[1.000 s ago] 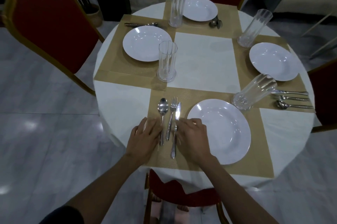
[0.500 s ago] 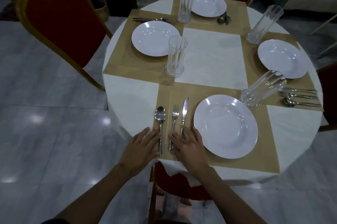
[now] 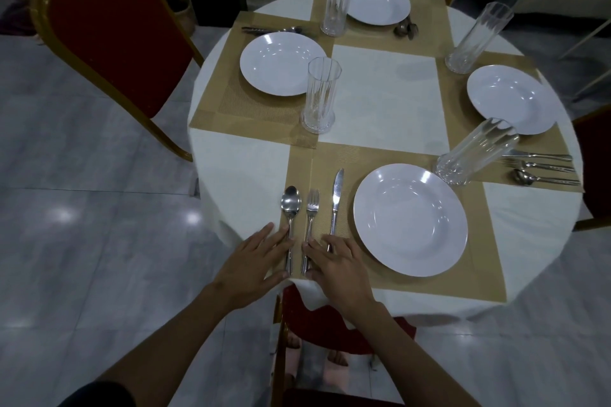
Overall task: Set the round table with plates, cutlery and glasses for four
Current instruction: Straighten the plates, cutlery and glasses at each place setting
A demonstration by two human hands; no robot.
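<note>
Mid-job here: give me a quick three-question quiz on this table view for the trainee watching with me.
1. True or false: the spoon, fork and knife all lie left of the nearest plate.
2. How many glasses stand on the table? A) three B) four C) five
3. Which hand rests on the knife's handle?

Key
1. True; spoon outermost, knife closest to the plate.
2. B; one glass stands at the left setting's mat corner, and one at each of the other settings.
3. The right hand; its fingers also touch the fork's handle, while the left hand lies flat at the spoon's handle.
</note>
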